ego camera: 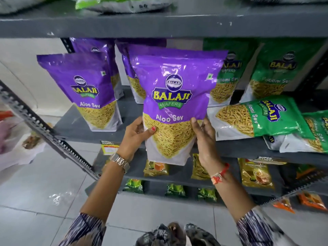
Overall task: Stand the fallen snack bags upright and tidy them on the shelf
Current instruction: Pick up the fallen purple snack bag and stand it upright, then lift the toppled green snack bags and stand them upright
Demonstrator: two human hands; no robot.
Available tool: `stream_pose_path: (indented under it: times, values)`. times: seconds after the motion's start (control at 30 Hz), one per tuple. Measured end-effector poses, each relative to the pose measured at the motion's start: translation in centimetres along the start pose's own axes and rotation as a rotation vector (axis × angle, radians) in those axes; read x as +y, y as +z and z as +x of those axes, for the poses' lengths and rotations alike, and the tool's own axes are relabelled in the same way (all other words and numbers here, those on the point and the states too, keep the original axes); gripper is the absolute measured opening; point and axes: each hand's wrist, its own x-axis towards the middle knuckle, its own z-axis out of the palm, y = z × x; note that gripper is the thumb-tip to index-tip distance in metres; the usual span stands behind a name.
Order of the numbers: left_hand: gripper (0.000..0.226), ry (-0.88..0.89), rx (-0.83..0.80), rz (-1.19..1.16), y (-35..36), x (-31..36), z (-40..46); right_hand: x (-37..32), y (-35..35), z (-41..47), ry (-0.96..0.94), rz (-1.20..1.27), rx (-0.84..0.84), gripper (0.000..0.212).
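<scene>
A purple Aloo Sev bag (175, 96) is held upright in front of the grey shelf (79, 128), its bottom below the shelf edge. My left hand (136, 137) grips its lower left side and my right hand (205, 139) its lower right side. Another purple bag (83, 91) stands upright on the shelf to the left, with more purple bags (127, 68) behind. To the right, a green Ratlami Sev bag (257, 118) lies on its side, and a second fallen green bag (308, 134) lies at the far right. Two green bags (276, 73) stand upright at the back.
A grey shelf board (159, 23) hangs just above the bags, with white and green packs on it. Lower shelves hold small yellow, green and orange packets (255, 174). A perforated metal upright (44, 130) slants at the left. Tiled floor lies below.
</scene>
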Motion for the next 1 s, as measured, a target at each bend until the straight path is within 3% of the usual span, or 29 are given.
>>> stream_pose_path:
  times: [0.3, 0.57, 0.7, 0.77, 0.87, 0.93, 1.0]
  values:
    - [0.042, -0.029, 0.125, -0.015, -4.4, -2.6, 6.9, 3.9, 4.6, 6.6, 0.057, 0.01, -0.158, 0.016]
    - [0.049, -0.049, 0.129, -0.013, -6.6, -3.8, 9.7, 6.7, 6.3, 8.6, 0.148, -0.096, -0.163, 0.017]
    - [0.054, 0.04, 0.278, -0.06, -4.3, -4.5, 7.7, 6.0, 5.6, 7.6, 0.114, -0.103, -0.131, 0.029]
    - [0.057, 0.115, 0.406, -0.044, -2.2, -5.6, 5.2, 5.4, 4.7, 6.0, 0.048, -0.134, 0.012, 0.034]
    - [0.046, 0.254, 0.552, 0.073, 1.6, -7.5, 1.6, 4.9, 1.9, 3.1, -0.061, -0.135, 0.383, 0.03]
    - [0.039, 0.314, 0.543, 0.197, 4.6, -8.2, 0.6, 4.4, -0.3, 1.6, -0.059, -0.062, 0.608, 0.028]
    - [0.039, 0.37, 0.394, 0.253, 7.9, -8.3, 1.2, 3.8, -2.8, 1.2, -0.011, -0.014, 0.818, 0.027]
